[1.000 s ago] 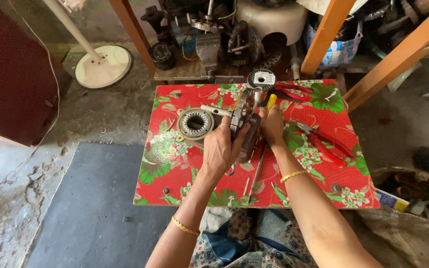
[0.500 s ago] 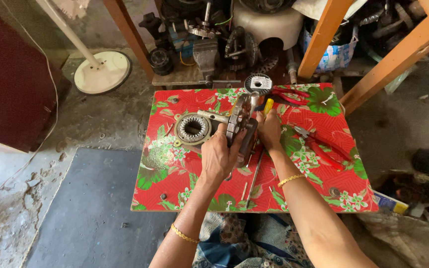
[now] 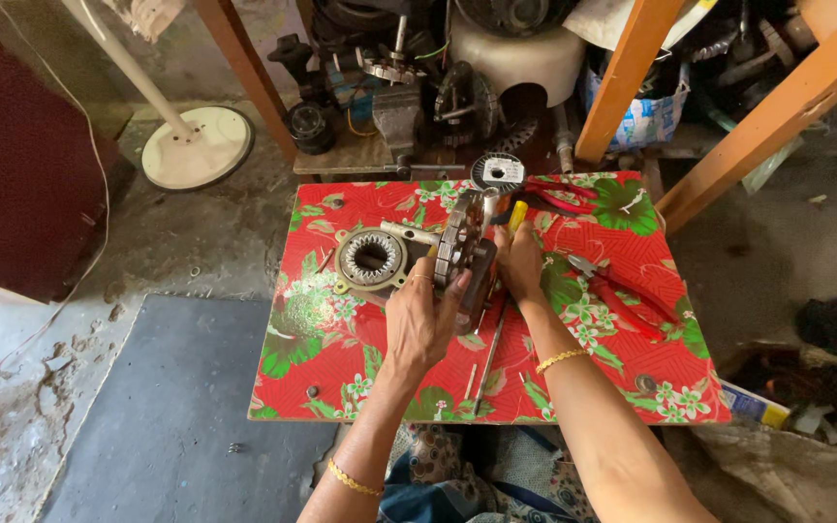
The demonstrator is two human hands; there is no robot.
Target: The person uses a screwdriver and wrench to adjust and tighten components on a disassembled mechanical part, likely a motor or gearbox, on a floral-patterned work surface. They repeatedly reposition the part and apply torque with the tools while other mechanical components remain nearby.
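— Gripping what? Has anything been moved?
— The motor part (image 3: 462, 254) is kept clasped in the left hand (image 3: 420, 320) above the table's (image 3: 341, 387) middle; the right hand (image 3: 520, 260) is closed round a yellow-handled tool (image 3: 516, 215). Little has shifted.

head cam, steep downward view, table (image 3: 341, 387) close.

Both hands (image 3: 420, 320) (image 3: 520, 261) raised, fingers curled.

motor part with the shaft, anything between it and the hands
Nothing visible does. The left hand already grips the round metal motor part with a shaft directly, held above the red floral table. The right hand touches its other side beside a yellow-handled tool.
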